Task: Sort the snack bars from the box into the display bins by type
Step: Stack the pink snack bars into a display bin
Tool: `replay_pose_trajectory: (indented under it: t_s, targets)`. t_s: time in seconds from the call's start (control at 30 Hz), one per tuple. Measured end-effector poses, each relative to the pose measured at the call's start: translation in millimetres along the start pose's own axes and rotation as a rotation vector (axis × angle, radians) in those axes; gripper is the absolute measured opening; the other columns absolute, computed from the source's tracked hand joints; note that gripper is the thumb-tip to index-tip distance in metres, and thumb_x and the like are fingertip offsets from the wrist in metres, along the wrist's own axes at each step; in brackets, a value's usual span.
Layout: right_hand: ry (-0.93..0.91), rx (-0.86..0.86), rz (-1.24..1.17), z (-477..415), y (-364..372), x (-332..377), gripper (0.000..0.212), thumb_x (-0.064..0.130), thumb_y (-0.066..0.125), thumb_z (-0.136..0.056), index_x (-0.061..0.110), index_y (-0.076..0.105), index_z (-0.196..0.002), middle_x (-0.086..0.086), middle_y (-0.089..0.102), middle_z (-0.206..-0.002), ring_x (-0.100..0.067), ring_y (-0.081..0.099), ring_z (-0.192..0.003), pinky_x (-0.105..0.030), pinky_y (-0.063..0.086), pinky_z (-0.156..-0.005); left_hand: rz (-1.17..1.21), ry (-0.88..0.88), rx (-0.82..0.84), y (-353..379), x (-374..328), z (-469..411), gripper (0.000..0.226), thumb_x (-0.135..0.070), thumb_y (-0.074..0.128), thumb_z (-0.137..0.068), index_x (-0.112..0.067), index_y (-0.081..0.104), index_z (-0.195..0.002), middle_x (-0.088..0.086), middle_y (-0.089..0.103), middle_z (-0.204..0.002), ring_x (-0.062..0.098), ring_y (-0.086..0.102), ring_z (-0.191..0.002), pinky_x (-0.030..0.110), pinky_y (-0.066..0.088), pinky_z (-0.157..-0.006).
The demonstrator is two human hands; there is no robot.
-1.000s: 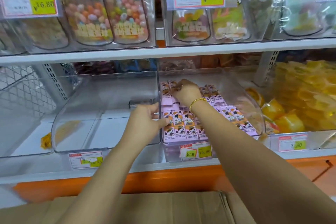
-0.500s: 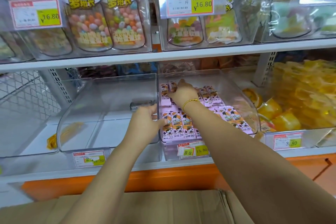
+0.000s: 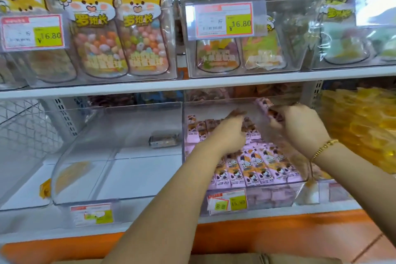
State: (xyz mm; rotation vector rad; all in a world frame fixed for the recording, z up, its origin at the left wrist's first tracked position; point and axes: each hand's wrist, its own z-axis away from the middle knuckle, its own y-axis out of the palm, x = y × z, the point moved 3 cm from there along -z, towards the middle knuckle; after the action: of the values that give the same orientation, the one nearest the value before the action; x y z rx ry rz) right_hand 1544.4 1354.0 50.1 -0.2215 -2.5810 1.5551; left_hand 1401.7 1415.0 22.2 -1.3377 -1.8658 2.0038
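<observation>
Pink snack bars [image 3: 257, 169] with a cartoon print lie in neat rows in the clear middle bin [image 3: 276, 196] on the lower shelf. My left hand [image 3: 228, 135] reaches into this bin, its fingertips on the bars of the back row; blur hides whether they pinch one. To the right, my right hand [image 3: 300, 126] is raised over the back of the bin. It grips pink snack bars [image 3: 265, 106] that stick out toward the upper left. A strip of the cardboard box [image 3: 225, 259] shows at the bottom edge.
The clear bin on the left [image 3: 120, 178] holds only one small wrapped item [image 3: 165, 140]. Yellow packets [image 3: 360, 130] fill the bin on the right. Candy bags in clear bins line the upper shelf [image 3: 192, 83]. Price tags hang on the bin fronts.
My left hand left the bin's divider wall and moved right, in over the back row of bars. My right hand moved right and up, now with pink bars in its fingers.
</observation>
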Motion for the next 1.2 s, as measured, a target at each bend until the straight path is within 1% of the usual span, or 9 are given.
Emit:
replay_pose_trajectory:
  t_s: [0.23,0.33,0.47,0.6,0.67,0.8,0.9,0.97,1.2]
  targets:
    - [-0.041,0.0,0.064,-2.7,20.7,4.5,0.023,0.028,0.055,-0.091,0.013,0.069,-0.101,-0.01,0.06,-0.087,-0.032,0.061,-0.087,-0.036,0.05,-0.072,-0.115,-0.001,0.329,45.5,7.2,-59.3,0.05,-0.037,0.038,-0.1,-0.029,0.028,-0.148,0.011,0.04,-0.148,0.024,0.05,-0.115,0.034,0.039,-0.102]
    - [-0.121,-0.037,0.217,-9.4,28.6,12.2,0.011,0.022,0.066,-0.086,0.012,0.071,-0.089,-0.01,0.065,-0.084,-0.03,0.063,-0.08,-0.032,0.052,-0.061,-0.195,0.003,0.348,48.5,20.9,-59.5,0.052,-0.039,0.031,-0.102,-0.024,0.02,-0.151,0.009,0.027,-0.155,0.027,0.037,-0.135,0.032,0.029,-0.109]
    - [-0.123,0.222,0.388,-21.3,42.5,21.8,0.024,0.007,0.045,-0.093,0.009,0.066,-0.105,-0.008,0.066,-0.109,-0.028,0.062,-0.102,-0.03,0.043,-0.071,-0.19,0.038,0.292,45.2,29.2,-52.6,0.05,-0.032,0.033,-0.103,-0.015,0.025,-0.149,0.014,0.033,-0.151,0.029,0.04,-0.132,0.033,0.035,-0.106]
    - [-0.208,0.409,0.457,-27.1,51.6,25.8,0.025,0.013,0.044,-0.097,0.01,0.064,-0.11,-0.007,0.064,-0.115,-0.025,0.059,-0.107,-0.03,0.043,-0.08,-0.211,0.014,0.288,48.5,30.8,-57.2,0.05,-0.031,0.034,-0.102,-0.015,0.026,-0.149,0.016,0.035,-0.15,0.031,0.041,-0.13,0.037,0.037,-0.106]
    - [-0.243,0.449,0.394,-25.7,47.6,19.0,0.021,0.02,0.048,-0.095,0.011,0.066,-0.104,-0.007,0.066,-0.109,-0.025,0.061,-0.1,-0.029,0.044,-0.076,-0.236,0.007,0.278,47.5,28.2,-57.7,0.053,-0.032,0.036,-0.102,-0.016,0.022,-0.15,0.014,0.032,-0.152,0.03,0.039,-0.133,0.035,0.035,-0.107]
    - [-0.036,0.148,0.078,-25.5,20.2,-12.8,0.02,0.019,0.053,-0.089,0.014,0.07,-0.098,-0.01,0.069,-0.096,-0.026,0.063,-0.086,-0.03,0.05,-0.075,-0.255,-0.027,0.23,50.1,21.3,-58.1,0.064,-0.046,0.043,-0.098,-0.014,0.023,-0.15,0.012,0.033,-0.152,0.03,0.036,-0.136,0.035,0.033,-0.109]
    - [0.203,0.18,-0.109,-18.4,18.3,-35.8,0.029,0.031,0.063,-0.088,0.004,0.072,-0.092,-0.012,0.071,-0.088,-0.025,0.065,-0.081,-0.026,0.049,-0.072,-0.293,-0.083,0.184,51.2,8.6,-63.7,0.06,-0.055,0.05,-0.091,-0.001,0.055,-0.119,0.014,0.06,-0.104,0.03,0.057,-0.106,0.034,0.047,-0.084]
    - [0.27,0.234,-0.197,-14.2,25.2,-39.1,0.035,0.034,0.065,-0.088,0.0,0.072,-0.085,-0.013,0.07,-0.08,-0.024,0.065,-0.075,-0.026,0.048,-0.067,-0.333,-0.113,0.129,52.4,-2.2,-68.8,0.051,-0.056,0.057,-0.086,-0.006,0.058,-0.094,0.006,0.052,-0.08,0.026,0.057,-0.086,0.03,0.045,-0.071]
    - [0.318,0.214,-0.248,-11.4,30.1,-40.5,0.035,0.032,0.06,-0.091,0.002,0.067,-0.075,-0.009,0.054,-0.065,-0.024,0.054,-0.067,-0.024,0.042,-0.064,-0.48,-0.147,-0.051,61.7,-10.0,-78.4,0.044,-0.047,0.063,-0.086,-0.005,0.061,-0.1,0.012,0.065,-0.1,0.027,0.063,-0.092,0.03,0.043,-0.068]
